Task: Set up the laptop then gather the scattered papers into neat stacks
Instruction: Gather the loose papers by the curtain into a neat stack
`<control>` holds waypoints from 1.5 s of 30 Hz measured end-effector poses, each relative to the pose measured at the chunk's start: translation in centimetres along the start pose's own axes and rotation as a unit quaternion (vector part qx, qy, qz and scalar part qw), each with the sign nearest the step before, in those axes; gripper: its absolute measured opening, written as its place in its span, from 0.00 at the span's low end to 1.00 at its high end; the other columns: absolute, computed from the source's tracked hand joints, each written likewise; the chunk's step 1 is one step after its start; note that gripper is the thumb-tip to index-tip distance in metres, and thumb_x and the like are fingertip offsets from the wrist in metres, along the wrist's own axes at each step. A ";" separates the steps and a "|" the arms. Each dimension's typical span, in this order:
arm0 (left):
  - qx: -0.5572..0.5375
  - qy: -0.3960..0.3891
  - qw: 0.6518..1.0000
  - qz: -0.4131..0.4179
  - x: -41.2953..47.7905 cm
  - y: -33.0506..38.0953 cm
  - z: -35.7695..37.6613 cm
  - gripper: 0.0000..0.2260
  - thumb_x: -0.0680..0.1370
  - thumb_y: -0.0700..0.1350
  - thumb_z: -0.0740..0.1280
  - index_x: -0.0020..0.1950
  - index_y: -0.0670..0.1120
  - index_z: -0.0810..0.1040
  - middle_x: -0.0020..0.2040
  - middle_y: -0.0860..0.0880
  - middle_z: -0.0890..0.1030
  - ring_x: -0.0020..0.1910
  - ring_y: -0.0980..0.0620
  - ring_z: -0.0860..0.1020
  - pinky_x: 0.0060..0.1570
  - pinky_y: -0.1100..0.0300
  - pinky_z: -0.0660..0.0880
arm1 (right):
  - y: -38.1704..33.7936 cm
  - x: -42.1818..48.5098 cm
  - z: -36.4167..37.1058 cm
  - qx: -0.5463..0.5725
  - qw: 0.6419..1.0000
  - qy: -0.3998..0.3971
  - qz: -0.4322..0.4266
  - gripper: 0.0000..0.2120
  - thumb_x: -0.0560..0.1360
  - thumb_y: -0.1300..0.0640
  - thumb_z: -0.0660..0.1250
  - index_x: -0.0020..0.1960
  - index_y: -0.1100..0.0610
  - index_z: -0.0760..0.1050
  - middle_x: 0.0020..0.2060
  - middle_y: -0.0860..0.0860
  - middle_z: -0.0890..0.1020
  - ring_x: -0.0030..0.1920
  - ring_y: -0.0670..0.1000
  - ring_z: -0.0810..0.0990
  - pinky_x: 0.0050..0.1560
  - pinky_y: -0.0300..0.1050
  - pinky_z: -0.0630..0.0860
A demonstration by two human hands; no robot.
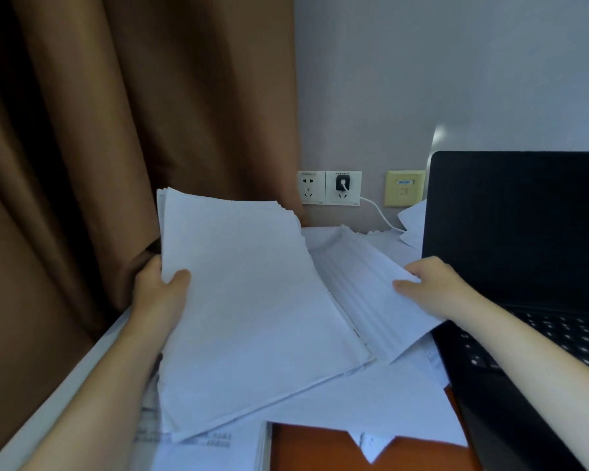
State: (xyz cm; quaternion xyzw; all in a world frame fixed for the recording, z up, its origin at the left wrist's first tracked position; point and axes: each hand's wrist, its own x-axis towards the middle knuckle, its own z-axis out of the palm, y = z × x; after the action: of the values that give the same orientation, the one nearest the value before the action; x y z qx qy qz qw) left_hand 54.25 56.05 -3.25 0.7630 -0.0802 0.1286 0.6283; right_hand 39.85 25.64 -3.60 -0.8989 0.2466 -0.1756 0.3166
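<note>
Our left hand (pixel 160 294) grips the left edge of a thick paper stack (pixel 252 317), thumb on top, holding it tilted over loose sheets (pixel 371 402) on the orange desk (pixel 313 447); our right hand (pixel 432 287), well apart from it, pinches a fanned sheaf (pixel 364 283) just beside the stack. The open laptop (pixel 517 232) stands at the right, screen dark.

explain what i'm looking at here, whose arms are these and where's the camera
There is no machine here: one picture, taken by a camera worn on a person's head, looking down at their own bare arms. The left hand grips a thick paper stack by its edge, thumb on top. The right hand holds a fanned sheaf beside it. More loose sheets lie on the desk below. An open laptop, screen dark, stands on the right; a charger sits in the wall socket.
</note>
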 end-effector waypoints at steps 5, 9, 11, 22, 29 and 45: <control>0.003 -0.022 1.000 -0.017 -0.1 -0.2 0.0 0.14 0.79 0.35 0.59 0.63 0.40 0.74 0.51 0.47 0.76 0.48 0.48 0.74 0.48 0.59 0.67 | 1.2 -2.0 0.6 0.084 0.996 0.006 0.016 0.15 0.77 0.61 0.62 0.37 0.71 0.70 0.32 0.56 0.72 0.34 0.52 0.71 0.35 0.42 0.64; 0.065 -0.045 0.997 -0.005 0.0 -0.9 0.1 0.12 0.77 0.34 0.59 0.60 0.38 0.74 0.52 0.44 0.76 0.48 0.47 0.73 0.48 0.58 0.67 | 0.2 -2.3 0.0 0.136 0.975 0.178 -0.009 0.13 0.77 0.63 0.59 0.41 0.75 0.70 0.31 0.62 0.68 0.35 0.53 0.67 0.36 0.44 0.60; 0.092 -0.053 0.994 -0.002 0.2 -1.2 0.1 0.12 0.77 0.34 0.59 0.60 0.37 0.74 0.52 0.43 0.77 0.48 0.46 0.73 0.48 0.57 0.68 | 0.1 -2.4 -0.4 0.166 0.957 0.237 -0.028 0.13 0.77 0.64 0.58 0.42 0.75 0.70 0.31 0.62 0.69 0.34 0.52 0.67 0.34 0.43 0.61; 0.154 -0.063 0.986 0.009 0.6 -2.1 0.1 0.12 0.77 0.35 0.62 0.59 0.37 0.75 0.55 0.39 0.79 0.46 0.46 0.73 0.48 0.56 0.68 | -0.8 -1.8 -3.5 0.280 0.910 0.301 -0.055 0.12 0.78 0.62 0.58 0.44 0.72 0.73 0.36 0.57 0.75 0.37 0.52 0.72 0.36 0.44 0.67; 0.153 -0.075 0.985 -0.005 0.4 -1.9 0.5 0.11 0.77 0.35 0.60 0.58 0.37 0.76 0.51 0.41 0.78 0.46 0.45 0.73 0.47 0.56 0.68 | -1.8 -3.2 1.1 0.368 0.925 0.095 0.004 0.12 0.80 0.63 0.59 0.41 0.58 0.78 0.42 0.57 0.81 0.43 0.55 0.79 0.48 0.48 0.74; 0.154 -0.107 0.982 0.021 0.3 -1.9 0.8 0.16 0.77 0.36 0.64 0.65 0.38 0.72 0.60 0.41 0.76 0.59 0.41 0.74 0.53 0.57 0.68 | -2.6 -4.6 5.7 -0.232 0.949 -0.022 -0.214 0.13 0.81 0.46 0.53 0.46 0.52 0.70 0.47 0.48 0.74 0.53 0.52 0.70 0.54 0.47 0.67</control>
State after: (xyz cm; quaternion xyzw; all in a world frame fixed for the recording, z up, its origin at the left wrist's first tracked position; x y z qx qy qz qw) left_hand 55.20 55.63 -5.09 0.8580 -0.1422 0.0697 0.4886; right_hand 39.67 32.72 -6.80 -0.9829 0.0752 -0.1569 0.0596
